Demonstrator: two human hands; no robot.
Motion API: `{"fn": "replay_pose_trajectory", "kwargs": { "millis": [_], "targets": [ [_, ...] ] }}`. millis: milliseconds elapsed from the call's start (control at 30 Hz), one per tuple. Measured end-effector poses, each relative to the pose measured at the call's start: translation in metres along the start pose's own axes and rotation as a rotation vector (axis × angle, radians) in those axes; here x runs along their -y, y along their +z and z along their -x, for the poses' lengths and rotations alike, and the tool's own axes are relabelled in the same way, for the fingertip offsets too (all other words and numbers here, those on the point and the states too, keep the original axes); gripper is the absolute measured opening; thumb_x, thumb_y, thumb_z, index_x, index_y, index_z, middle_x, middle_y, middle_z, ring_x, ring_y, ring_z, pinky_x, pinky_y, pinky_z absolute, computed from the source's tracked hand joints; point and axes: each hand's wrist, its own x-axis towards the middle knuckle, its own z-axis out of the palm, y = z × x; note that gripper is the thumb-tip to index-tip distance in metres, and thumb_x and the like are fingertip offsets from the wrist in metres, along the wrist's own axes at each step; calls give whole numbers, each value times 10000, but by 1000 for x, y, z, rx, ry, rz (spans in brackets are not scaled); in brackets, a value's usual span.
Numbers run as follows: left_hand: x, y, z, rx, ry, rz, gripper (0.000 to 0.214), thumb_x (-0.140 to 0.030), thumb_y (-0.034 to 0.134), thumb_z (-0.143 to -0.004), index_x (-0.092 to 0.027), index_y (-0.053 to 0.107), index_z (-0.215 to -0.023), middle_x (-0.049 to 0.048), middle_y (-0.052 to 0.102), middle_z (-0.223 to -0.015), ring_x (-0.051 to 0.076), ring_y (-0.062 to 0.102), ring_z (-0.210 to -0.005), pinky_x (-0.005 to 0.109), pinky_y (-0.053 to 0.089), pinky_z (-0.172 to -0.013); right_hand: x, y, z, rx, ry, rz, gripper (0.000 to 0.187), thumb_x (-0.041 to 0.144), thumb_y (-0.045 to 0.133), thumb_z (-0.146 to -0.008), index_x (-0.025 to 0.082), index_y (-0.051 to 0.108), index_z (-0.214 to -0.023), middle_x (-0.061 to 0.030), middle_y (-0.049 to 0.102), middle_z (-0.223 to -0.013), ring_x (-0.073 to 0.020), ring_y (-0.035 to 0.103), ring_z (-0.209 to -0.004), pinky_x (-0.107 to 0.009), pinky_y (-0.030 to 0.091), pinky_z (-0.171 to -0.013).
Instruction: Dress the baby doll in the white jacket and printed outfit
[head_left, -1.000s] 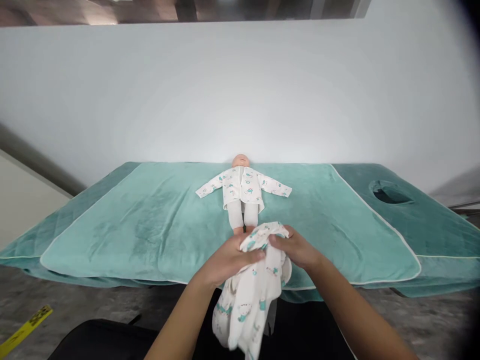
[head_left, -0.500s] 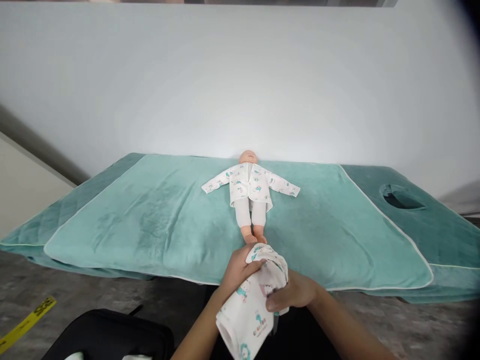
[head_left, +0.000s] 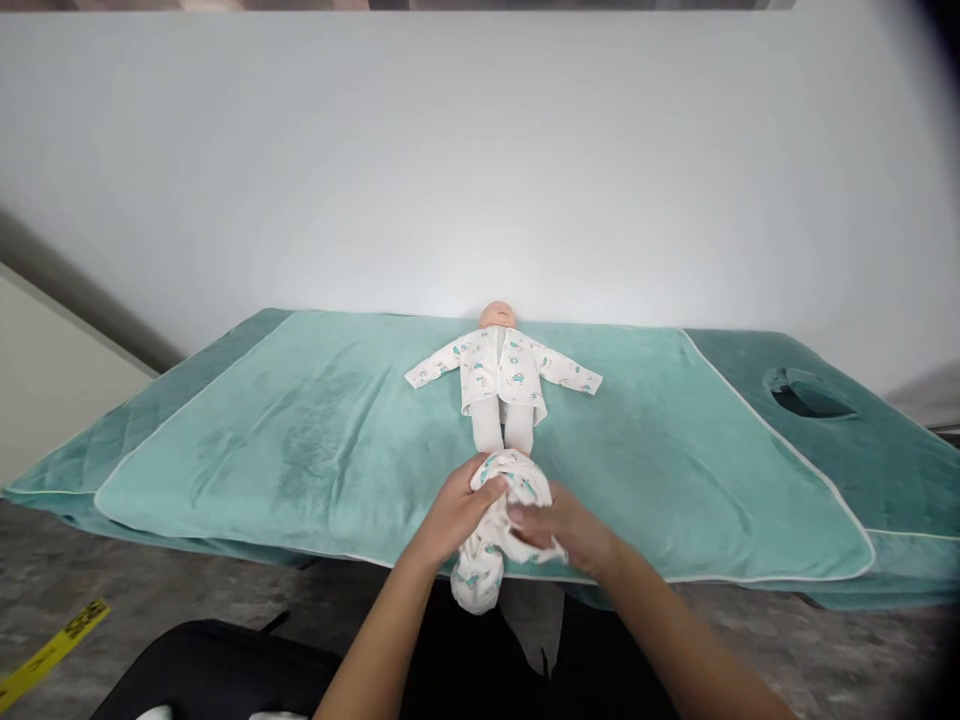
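Observation:
A baby doll (head_left: 497, 315) lies on its back on the green bed cover (head_left: 360, 430), wearing an open white printed baby shirt (head_left: 517, 378) and white leggings (head_left: 487, 428). Both my hands hold bunched white baby pants (head_left: 478, 578) with the same print at the doll's feet, which are hidden behind them. My left hand (head_left: 456, 512) is closed on the gathered fabric, thumb on top. Pinching the other side of the pants is my right hand (head_left: 571, 528), its fingers partly blurred. The lower end of the pants hangs over the bed's near edge.
A face hole (head_left: 808, 393) opens in the darker cover at the right end. The white wall (head_left: 480, 160) runs along the bed's far side. At lower left are a black chair or bag (head_left: 217, 665) and yellow floor tape (head_left: 54, 655).
Both hands have moved up and forward with the pants, now over the doll's feet. The pants have gone from hanging loosely to being gathered into a bunch. The doll stays in place.

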Motion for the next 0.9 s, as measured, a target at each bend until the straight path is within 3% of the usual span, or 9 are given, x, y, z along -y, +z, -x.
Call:
{"fn": "replay_pose_trajectory", "kwargs": {
  "millis": [67, 167, 333, 433, 567, 667, 767, 900],
  "targets": [
    [1, 0, -2, 86, 17, 68, 537, -436, 720, -795, -180, 568, -1242, 97, 664, -1179, 259, 613, -1090, 347, 491, -919, 20, -3, -9, -84, -38, 17, 468, 555, 817, -690, 147, 643, -839, 12, 560, -621, -100, 480, -569, -244, 406, -556],
    [3, 6, -8, 77, 5, 104, 603, -350, 823, -701, -187, 545, -1210, 85, 660, -1153, 248, 621, -1069, 333, 502, -902, 30, -6, -20, -128, -76, 63, 472, 542, 824, -686, 147, 654, -881, -8, 604, -713, -98, 495, -612, -231, 386, -566],
    [9, 5, -18, -17, -49, 113, 380, -239, 704, -753, -185, 577, -1108, 25, 665, -1023, 186, 627, -950, 271, 495, -811, 22, -23, -20, -86, -114, 137, 432, 526, 792, -728, 155, 572, -703, 48, 474, -517, -63, 348, -477, -224, 274, -473],
    [15, 3, -21, -110, -8, -37, 296, -170, 621, -739, -187, 601, -1034, -2, 663, -959, 168, 618, -907, 257, 484, -803, 19, -29, -13, -13, -88, 149, 433, 498, 807, -711, 164, 538, -652, 46, 477, -522, -72, 372, -498, -233, 313, -492],
    [23, 6, -27, -101, 5, -333, 292, -219, 609, -790, -196, 622, -1081, 26, 704, -1002, 191, 642, -902, 285, 485, -812, 15, -33, -9, 30, -56, 215, 355, 414, 821, -693, 176, 618, -859, 18, 613, -724, -116, 511, -647, -259, 422, -613],
    [29, 11, -30, -58, -68, -625, 299, -260, 580, -857, -207, 612, -1150, 74, 712, -1080, 241, 658, -978, 319, 473, -830, 7, -41, -13, -169, -96, 402, 405, 354, 784, -709, 193, 625, -1045, -28, 681, -974, -195, 601, -885, -331, 474, -779],
    [35, 18, -32, -4, -163, -870, 302, -276, 551, -898, -212, 584, -1191, 110, 690, -1137, 277, 659, -1021, 336, 465, -806, -11, -51, -16, -429, -69, 562, 311, 317, 700, -748, 202, 617, -1025, -38, 681, -988, -245, 616, -941, -394, 472, -831],
    [38, 26, -33, 2, -164, -1063, 314, -285, 520, -936, -214, 545, -1241, 124, 618, -1239, 257, 651, -1032, 320, 466, -762, -34, -61, -20, -571, -101, 576, 303, 280, 644, -767, 223, 599, -1062, -47, 672, -1042, -256, 613, -987, -420, 462, -880]
  ]
}}
